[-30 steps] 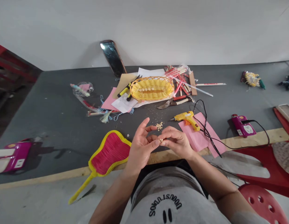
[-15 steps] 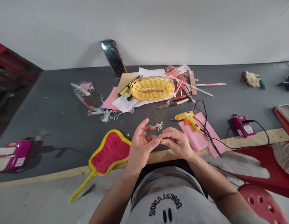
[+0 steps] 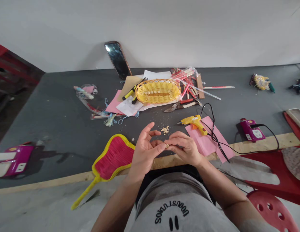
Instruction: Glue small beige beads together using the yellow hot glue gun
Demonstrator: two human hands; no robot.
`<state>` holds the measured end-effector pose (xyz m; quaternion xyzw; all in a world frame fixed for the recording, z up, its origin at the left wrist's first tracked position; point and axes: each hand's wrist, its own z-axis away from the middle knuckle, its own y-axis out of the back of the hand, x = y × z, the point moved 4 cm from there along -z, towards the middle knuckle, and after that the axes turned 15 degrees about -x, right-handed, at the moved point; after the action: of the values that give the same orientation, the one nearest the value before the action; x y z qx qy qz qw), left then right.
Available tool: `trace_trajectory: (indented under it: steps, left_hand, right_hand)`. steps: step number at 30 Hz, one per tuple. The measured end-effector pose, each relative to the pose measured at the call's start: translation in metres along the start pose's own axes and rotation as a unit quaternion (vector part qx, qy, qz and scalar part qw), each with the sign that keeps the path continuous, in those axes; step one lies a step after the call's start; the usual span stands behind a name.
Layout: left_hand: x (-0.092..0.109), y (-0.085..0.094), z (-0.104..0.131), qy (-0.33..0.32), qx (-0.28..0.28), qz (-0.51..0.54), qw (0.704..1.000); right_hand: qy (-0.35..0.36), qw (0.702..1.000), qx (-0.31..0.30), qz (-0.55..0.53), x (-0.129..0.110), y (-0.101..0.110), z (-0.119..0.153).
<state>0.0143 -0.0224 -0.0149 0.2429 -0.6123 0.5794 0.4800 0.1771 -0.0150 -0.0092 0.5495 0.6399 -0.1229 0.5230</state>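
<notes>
Between my two hands, over the table's front edge, is a small pale beige piece [image 3: 167, 146], partly hidden by the fingertips. My left hand [image 3: 148, 149] pinches it with thumb and forefinger, its other fingers loosely raised. From the other side, my right hand [image 3: 182, 146] pinches the same piece with thumb and fingers. Just beyond the hands lies a little pile of similar pale bits [image 3: 165, 130], with crumbs scattered around it. A yellow glue gun [image 3: 194, 121] rests to the right of the pile, partly on pink paper [image 3: 203, 141].
A red fan with yellow rim [image 3: 113, 156] overhangs the front edge at left. Behind stand a yellow basket [image 3: 158, 100] holding small pale pieces, pruning shears [image 3: 180, 105], wrapped sticks [image 3: 186, 77] and a leaning phone [image 3: 118, 59]. A black cord [image 3: 246, 152] runs to a purple box [image 3: 253, 130].
My hands stay nearly in place, with the fingertips shifting slightly around the small pale piece. Everything on the table stays where it was.
</notes>
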Motion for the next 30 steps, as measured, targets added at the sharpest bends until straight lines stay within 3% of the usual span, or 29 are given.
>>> trace_trajectory:
  steps: [5,12,16,19,22,25,30]
  left_hand:
    - [0.004,0.0,0.0,0.021,-0.015,0.01,1.0]
    - [-0.002,-0.003,-0.004,0.026,-0.035,0.027,0.999]
    - [-0.003,-0.003,-0.001,-0.042,-0.015,-0.059,0.997]
    - [0.001,-0.005,0.005,-0.129,0.014,-0.181,0.975]
    - [0.003,-0.011,0.01,-0.174,0.005,-0.228,0.958]
    - [0.004,-0.014,0.01,-0.169,0.005,-0.215,0.962]
    - [0.003,-0.009,0.003,-0.104,0.013,-0.09,0.99]
  right_hand:
    - [0.034,0.999,0.004,0.002,0.0,-0.002,0.0]
    - [-0.022,0.99,0.005,-0.136,0.008,-0.003,-0.001]
    - [-0.071,0.98,0.052,-0.18,0.012,0.0,0.0]
    - [-0.112,0.976,0.049,-0.181,0.014,-0.002,0.001]
    - [-0.12,0.976,0.038,-0.178,0.014,-0.004,0.0]
    - [-0.113,0.978,0.035,-0.171,0.013,-0.005,-0.001]
    - [-0.091,0.988,0.046,-0.118,0.01,0.003,0.0]
